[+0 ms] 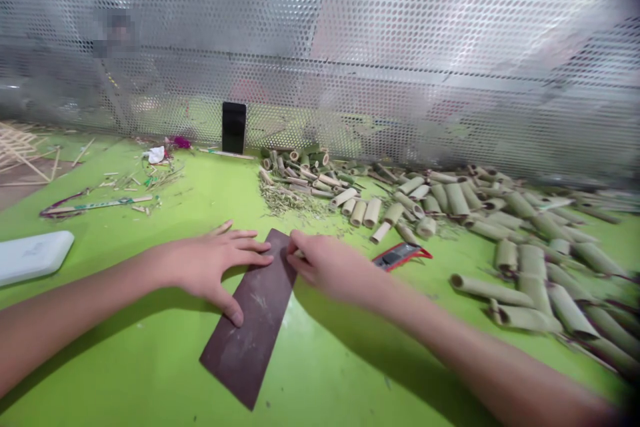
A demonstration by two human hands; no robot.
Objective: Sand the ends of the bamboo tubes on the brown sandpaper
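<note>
A dark brown abrasive sheet (pixel 253 320) lies slanted on the green tabletop (pixel 165 360), with pale dust on its surface. My left hand (pixel 213 267) rests with spread fingers at the sheet's left edge, and the thumb presses on it. My right hand (pixel 325 267) sits at the upper right edge of the sheet. Its fingertips pinch a small pale bamboo sliver (pixel 299 253), mostly hidden by the fingers.
Several cut bamboo tubes (pixel 520 293) and shavings spread across the right and back. A red-and-black tool (pixel 400 255) lies near my right hand. A white flat device (pixel 33 257), thin sticks, an upright phone (pixel 234 127) and a perforated metal screen (pixel 320 33) surround the work.
</note>
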